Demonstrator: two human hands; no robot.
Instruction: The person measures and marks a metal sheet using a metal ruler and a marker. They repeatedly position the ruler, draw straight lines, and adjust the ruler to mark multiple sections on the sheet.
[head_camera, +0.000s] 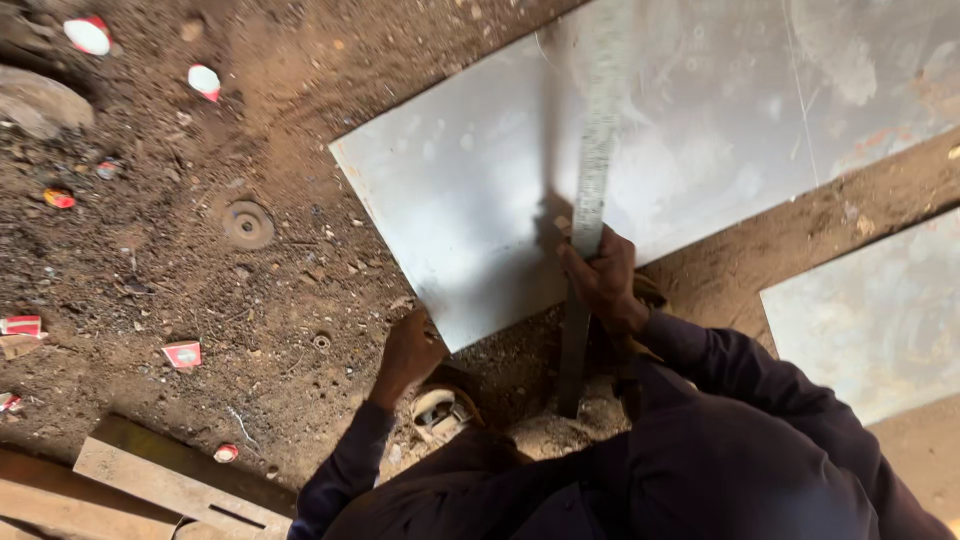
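Steel rule (594, 170) lay long across the pale sheet (480, 190), clamped by the right hand (603, 278). Left hand (410, 352) gripped the sheet's corner. Red-white wrappers (182, 354) littered the dirt.

Under my right hand (603, 280) the long steel ruler (594, 170) looks dull grey and worn. The metal sheet (480, 200) it lies on is smooth, matt and pale, with smudges and rusty stains at the far right. My left hand (410, 352) meets its near corner. Rough, crumbly dirt ground (200, 260) lies left; coarse wooden planks (150, 480) lie near left.
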